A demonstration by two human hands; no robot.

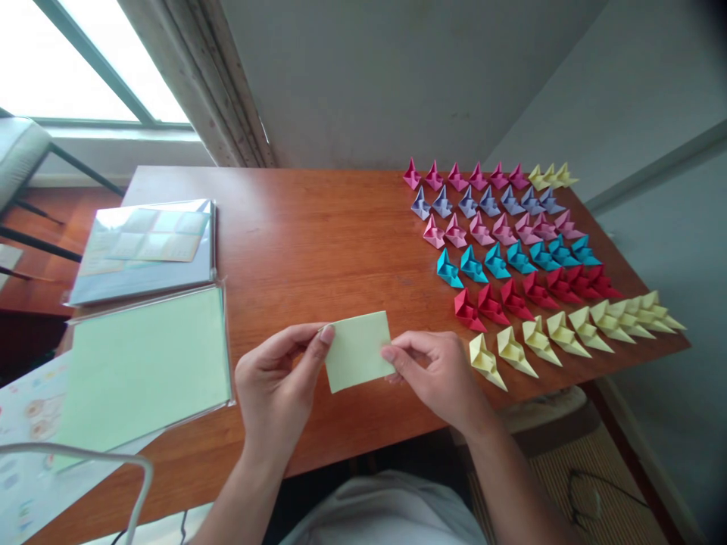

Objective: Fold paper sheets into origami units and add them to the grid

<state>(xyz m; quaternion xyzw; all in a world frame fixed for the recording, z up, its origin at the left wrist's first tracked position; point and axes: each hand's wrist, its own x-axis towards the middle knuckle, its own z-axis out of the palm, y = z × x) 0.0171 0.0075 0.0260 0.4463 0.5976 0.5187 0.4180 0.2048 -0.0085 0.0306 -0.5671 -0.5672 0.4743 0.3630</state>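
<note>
Between my hands, above the front part of the table, is a small rectangle of pale green paper (359, 352), tilted slightly. My left hand (284, 371) pinches its upper left corner between thumb and fingers. At the right edge, my right hand (429, 371) grips the same paper, thumb on top and fingers behind. Whether the paper is a single sheet or folded is hard to tell. Close beyond my right hand stands a pale yellow folded-paper boat (486, 362), first in a row of several like it.
Rows of folded boats fill the table's right: red (516, 299), blue (496, 261), pink (480, 228), purple (489, 201) and magenta (478, 175). Left lie a pack of green paper (153, 363) and another wrapped pack (91, 288). A white cable (141, 484) curves at lower left.
</note>
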